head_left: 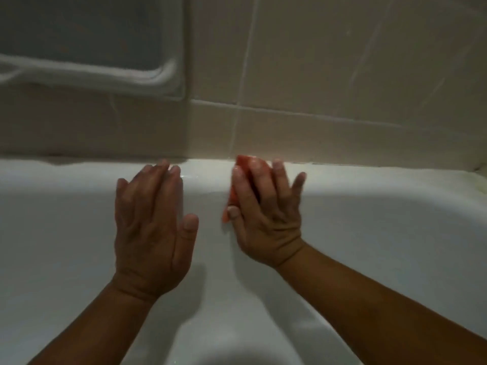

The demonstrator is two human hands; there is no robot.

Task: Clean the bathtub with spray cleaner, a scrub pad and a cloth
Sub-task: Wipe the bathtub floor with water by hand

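Observation:
The white bathtub (382,219) fills the lower half of the view, its far rim running along the tiled wall. My right hand (266,214) presses an orange scrub pad (243,163) flat against the tub's far inner wall just below the rim; most of the pad is hidden under my fingers. My left hand (152,227) lies flat on the same wall to the left of it, fingers together, holding nothing. The spray cleaner and the cloth are out of view.
Beige wall tiles (342,75) rise behind the rim. A recessed grey niche with a rounded pale frame (87,43) sits in the wall at upper left. A yellowish stain (474,184) marks the rim at far right.

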